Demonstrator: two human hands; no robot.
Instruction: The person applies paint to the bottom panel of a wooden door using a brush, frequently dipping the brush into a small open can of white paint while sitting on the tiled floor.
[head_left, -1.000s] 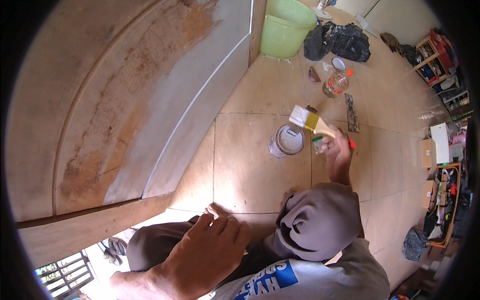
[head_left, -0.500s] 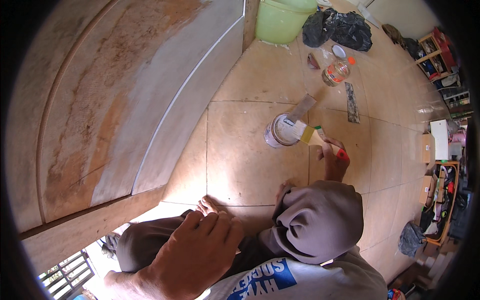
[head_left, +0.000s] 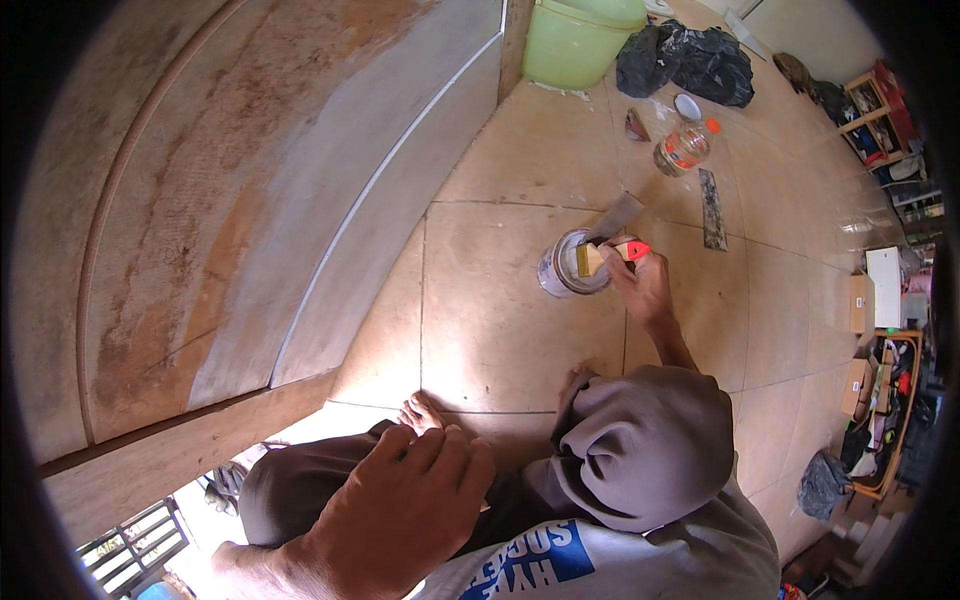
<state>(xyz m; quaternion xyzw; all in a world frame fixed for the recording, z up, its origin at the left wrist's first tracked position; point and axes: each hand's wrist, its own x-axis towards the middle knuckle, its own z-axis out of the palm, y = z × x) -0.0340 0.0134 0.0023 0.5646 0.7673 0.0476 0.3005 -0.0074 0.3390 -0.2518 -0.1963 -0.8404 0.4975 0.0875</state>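
Note:
My right hand (head_left: 645,290) grips a flat paintbrush (head_left: 604,260) by its pale wooden handle with a red end. The brush's bristles are down inside a small open can of whitish paint (head_left: 553,275) on the tiled floor. A flat grey-brown strip (head_left: 617,214) slants out over the can's far rim. My left hand (head_left: 405,510) is curled in front of my lap, near my left knee; its palm is hidden, so what it holds, if anything, cannot be made out. To the left stands a panelled wooden surface (head_left: 190,230), partly coated greyish white, with bare brown patches.
Beyond the can are a clear plastic bottle (head_left: 682,150) with an orange cap, a stained flat strip (head_left: 713,210) and a white lid (head_left: 687,107). A green bucket (head_left: 575,50) and black plastic bags (head_left: 710,68) stand farther back. Boxes and shelves (head_left: 885,400) line the right.
My right hand has moved up and left, bringing the brush from the can's right rim down into the can. My left hand stays curled in nearly the same place.

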